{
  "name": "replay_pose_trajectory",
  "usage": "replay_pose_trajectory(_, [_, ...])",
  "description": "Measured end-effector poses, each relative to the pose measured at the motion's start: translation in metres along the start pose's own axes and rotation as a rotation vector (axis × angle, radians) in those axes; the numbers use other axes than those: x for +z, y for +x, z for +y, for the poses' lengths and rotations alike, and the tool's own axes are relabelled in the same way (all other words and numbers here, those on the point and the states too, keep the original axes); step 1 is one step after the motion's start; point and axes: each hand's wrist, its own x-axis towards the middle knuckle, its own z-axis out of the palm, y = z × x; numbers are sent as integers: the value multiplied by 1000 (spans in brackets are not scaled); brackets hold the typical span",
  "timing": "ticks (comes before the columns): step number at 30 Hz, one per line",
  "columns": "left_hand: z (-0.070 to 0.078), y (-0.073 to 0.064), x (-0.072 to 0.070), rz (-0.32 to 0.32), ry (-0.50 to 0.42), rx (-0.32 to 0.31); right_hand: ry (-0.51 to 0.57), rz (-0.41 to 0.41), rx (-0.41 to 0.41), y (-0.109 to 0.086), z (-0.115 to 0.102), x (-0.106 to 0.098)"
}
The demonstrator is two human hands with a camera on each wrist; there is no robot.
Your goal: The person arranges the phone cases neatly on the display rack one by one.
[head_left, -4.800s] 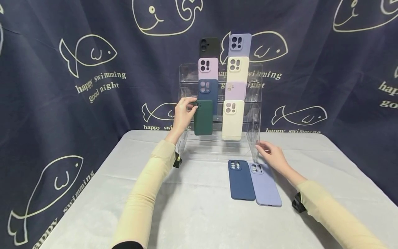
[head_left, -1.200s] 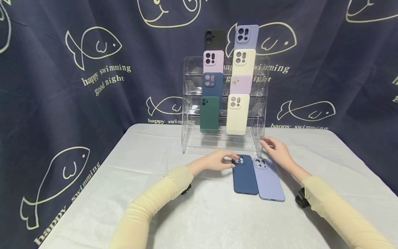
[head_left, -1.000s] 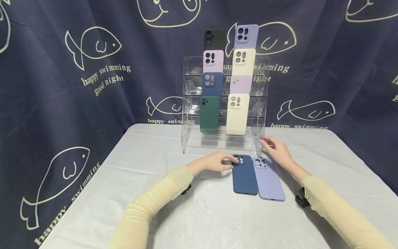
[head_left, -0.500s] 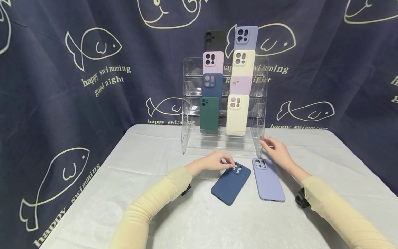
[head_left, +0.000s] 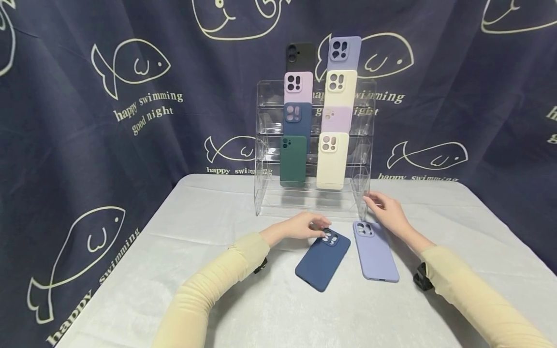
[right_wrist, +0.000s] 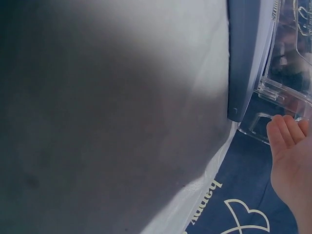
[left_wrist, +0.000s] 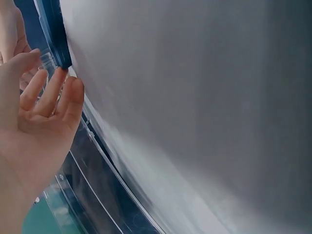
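Note:
A navy phone case (head_left: 323, 261) lies slanted on the table before the rack, its camera cutouts toward the far right. My left hand (head_left: 300, 225) is at its top corner, the thumb by the cutouts and the index fingertip just past the edge. In the left wrist view, slightly bent fingers (left_wrist: 58, 92) touch the end of the case, with the thumb apart from it. My right hand (head_left: 387, 211) is at the right side panel of the clear acrylic rack (head_left: 283, 209), its fingers (right_wrist: 282, 134) straight against it; the thumb is hidden in the right wrist view.
A periwinkle phone case (head_left: 376, 253) lies to the right, close to my right hand. The rack bears two columns of cases, among them a green case (head_left: 293, 162) and a cream case (head_left: 332, 162) in front. A dark fish-print curtain (head_left: 143, 130) hangs behind the table.
My left hand went from the green case on the rack down to the navy case. That case has turned and slid left, away from the periwinkle one. My right hand stays at the rack.

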Motion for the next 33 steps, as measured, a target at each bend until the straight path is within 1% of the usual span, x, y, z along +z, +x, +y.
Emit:
replay_pose_trajectory(3, [-1, -1, 0, -2, -22, -9, -3, -4, 1, 0, 0, 0])
replay_pose_trajectory(13, [1, -1, 2, -45, 0, -90, -1, -12, 5, -1, 0, -1])
replay_pose_trajectory(17, [0, -2, 2, -58, 17, -113, 2, -9, 3, -1, 0, 0])
replay_pose_trajectory(23, [-1, -3, 2, -79, 61, -112, 8, -6, 3, -1, 1, 0])
replay_pose_trajectory(33, [-3, -3, 1, -78, 25, -98, 6, -10, 16, -2, -1, 0])
